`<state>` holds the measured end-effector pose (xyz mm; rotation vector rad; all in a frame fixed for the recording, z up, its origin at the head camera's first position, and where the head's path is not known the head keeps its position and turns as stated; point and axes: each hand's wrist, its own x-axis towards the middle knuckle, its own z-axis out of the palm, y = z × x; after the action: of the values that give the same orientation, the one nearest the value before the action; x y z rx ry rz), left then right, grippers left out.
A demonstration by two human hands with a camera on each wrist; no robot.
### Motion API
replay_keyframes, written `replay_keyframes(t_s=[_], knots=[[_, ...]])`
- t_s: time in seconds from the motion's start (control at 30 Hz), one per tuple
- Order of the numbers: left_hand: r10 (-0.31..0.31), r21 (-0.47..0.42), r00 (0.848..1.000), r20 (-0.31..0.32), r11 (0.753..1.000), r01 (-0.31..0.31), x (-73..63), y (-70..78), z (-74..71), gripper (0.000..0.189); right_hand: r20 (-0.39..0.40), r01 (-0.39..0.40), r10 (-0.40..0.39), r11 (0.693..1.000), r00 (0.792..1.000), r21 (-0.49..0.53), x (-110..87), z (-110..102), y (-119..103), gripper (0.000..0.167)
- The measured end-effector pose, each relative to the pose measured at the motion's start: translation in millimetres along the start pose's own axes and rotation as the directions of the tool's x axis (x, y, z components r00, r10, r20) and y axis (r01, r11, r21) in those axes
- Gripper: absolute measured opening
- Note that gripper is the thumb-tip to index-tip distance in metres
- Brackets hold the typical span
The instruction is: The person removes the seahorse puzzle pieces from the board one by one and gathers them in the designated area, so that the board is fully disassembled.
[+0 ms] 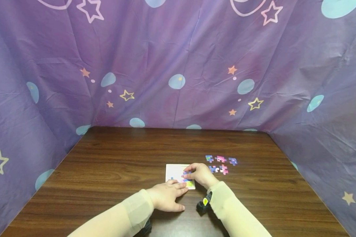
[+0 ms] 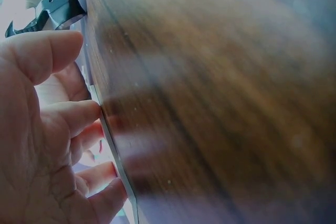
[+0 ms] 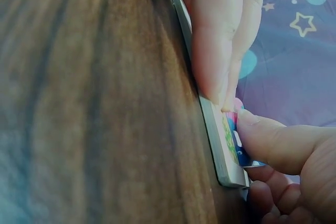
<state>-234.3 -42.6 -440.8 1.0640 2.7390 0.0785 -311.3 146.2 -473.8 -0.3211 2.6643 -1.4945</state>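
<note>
A white puzzle board (image 1: pixel 172 169) lies on the table in the head view, with several blue and pink pieces and a yellow-green patch along its right and near part. My left hand (image 1: pixel 167 196) rests palm down across the board's near edge, fingers spread. In the left wrist view, fingers of the left hand (image 2: pixel 47 129) touch the board's rim. My right hand (image 1: pixel 203 175) pinches a blue puzzle piece (image 1: pixel 187 172) at the board's right side. The right wrist view has its thumb (image 3: pixel 268 140) against a blue piece (image 3: pixel 241 153); the index fingertip's contact is partly hidden.
To the right of the board lie several loose puzzle pieces, among them a pink one (image 1: pixel 221 159), a blue one (image 1: pixel 233 161) and a blue-green one (image 1: pixel 209 158). The brown wooden table (image 1: pixel 106 164) is bordered by a purple patterned curtain (image 1: pixel 154 98) at the back and sides.
</note>
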Motion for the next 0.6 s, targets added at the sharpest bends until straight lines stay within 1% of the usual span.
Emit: replay_keyframes(t_s=[0.13, 0.33, 0.47, 0.6], knots=[[-0.007, -0.008, 1.0, 0.004, 1.0, 0.007, -0.3, 1.2, -1.1, 0.069, 0.008, -0.004, 0.004, 1.0, 1.0, 0.01, 0.6, -1.3, 2.3, 0.018], [-0.01, -0.01, 1.0, 0.007, 1.0, 0.01, -0.8, 0.7, -1.5, 0.069, -0.001, -0.021, 0.021, 1.0, 1.0, 0.015, 1.8, -1.8, 6.0, 0.019], [-0.008, -0.009, 1.0, 0.008, 1.0, 0.008, -1.1, 0.7, -1.6, 0.069, 0.013, -0.014, 0.014, 0.999, 1.0, 0.033, 1.8, -3.3, 6.8, 0.016], [-0.012, -0.017, 1.0, 0.013, 1.0, 0.012, -0.5, 0.9, -1.1, 0.069, 0.029, -0.003, 0.001, 0.998, 1.0, 0.062, 1.3, -5.8, 7.9, 0.018]])
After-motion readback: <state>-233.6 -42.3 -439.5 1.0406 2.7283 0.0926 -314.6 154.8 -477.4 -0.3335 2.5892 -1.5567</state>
